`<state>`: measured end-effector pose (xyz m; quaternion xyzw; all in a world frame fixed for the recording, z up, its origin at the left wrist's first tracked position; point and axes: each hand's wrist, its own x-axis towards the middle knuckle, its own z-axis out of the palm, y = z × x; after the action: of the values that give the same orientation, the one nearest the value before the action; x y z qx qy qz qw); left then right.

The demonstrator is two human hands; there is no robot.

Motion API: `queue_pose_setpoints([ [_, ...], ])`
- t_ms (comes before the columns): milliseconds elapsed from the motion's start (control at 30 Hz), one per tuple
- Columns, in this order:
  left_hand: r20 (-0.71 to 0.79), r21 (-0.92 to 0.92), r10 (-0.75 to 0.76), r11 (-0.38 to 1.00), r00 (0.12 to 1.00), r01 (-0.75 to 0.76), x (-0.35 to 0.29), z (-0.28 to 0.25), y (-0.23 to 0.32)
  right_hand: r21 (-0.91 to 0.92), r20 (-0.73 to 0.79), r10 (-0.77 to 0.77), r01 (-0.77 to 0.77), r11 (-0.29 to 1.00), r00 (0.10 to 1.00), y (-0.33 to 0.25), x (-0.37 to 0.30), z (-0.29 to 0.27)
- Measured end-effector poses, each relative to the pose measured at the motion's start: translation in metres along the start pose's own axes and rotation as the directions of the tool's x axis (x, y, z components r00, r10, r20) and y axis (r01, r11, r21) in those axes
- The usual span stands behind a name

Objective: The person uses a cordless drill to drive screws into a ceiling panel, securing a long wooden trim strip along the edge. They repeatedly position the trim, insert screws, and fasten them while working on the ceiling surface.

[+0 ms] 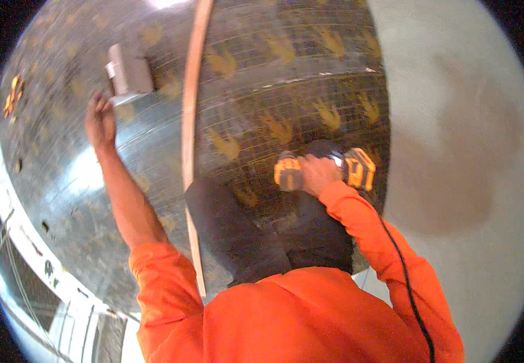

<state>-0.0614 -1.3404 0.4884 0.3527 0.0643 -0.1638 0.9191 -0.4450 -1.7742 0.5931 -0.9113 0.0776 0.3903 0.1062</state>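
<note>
My right hand point(319, 174) is wrapped round a yellow-and-black cordless power tool point(288, 172), which looks like a drill, in front of my knees. A yellow-edged part point(359, 169) of it sticks out to the right of the hand. Out to the left, my left hand point(101, 120) is raised with its fingers curled together. Whatever it may hold is too small or blurred to make out. Just beyond those fingers stands a brown cardboard box point(134, 74) with a white label. Between my two arms runs a long, narrow wooden strip point(190, 115).
A dark sheet surface with yellow printed marks point(274, 91) spreads under the strip and box. Along the right lies a grey surface point(455, 175) with a brownish patch. Small orange objects point(13, 95) sit at the far left. A black cord point(408, 281) runs along my right sleeve.
</note>
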Motion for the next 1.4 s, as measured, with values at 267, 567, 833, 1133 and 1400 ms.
queue_pose_setpoints([
  [267, -0.362, 0.180, -0.148, 0.958, 0.920, 0.225, -0.091, 0.109, -0.107, 0.076, 0.078, 0.026, -0.032, 0.997, 0.997, 0.001, 0.005, -0.020],
  [567, 0.109, 0.947, -0.419, -0.233, 0.901, -0.223, -0.058, 0.305, -0.367, 0.093, 0.067, -0.112, 0.106, 0.990, 0.991, 0.018, -0.001, -0.029],
  [833, 0.145, 0.965, -0.338, -0.160, 0.930, -0.208, -0.035, 0.285, -0.387, 0.013, -0.044, -0.197, 0.198, 0.980, 0.979, -0.003, -0.023, -0.037],
  [1133, 0.096, 0.991, 0.333, 0.060, 0.938, -0.123, -0.110, 0.148, -0.220, -0.091, 0.048, -0.209, 0.213, 0.973, 0.977, -0.006, -0.026, -0.036],
  [1400, -0.239, 0.889, 0.384, -0.283, 0.892, 0.360, -0.173, -0.069, -0.041, -0.135, -0.047, -0.274, 0.266, 0.955, 0.961, 0.001, -0.020, -0.027],
])
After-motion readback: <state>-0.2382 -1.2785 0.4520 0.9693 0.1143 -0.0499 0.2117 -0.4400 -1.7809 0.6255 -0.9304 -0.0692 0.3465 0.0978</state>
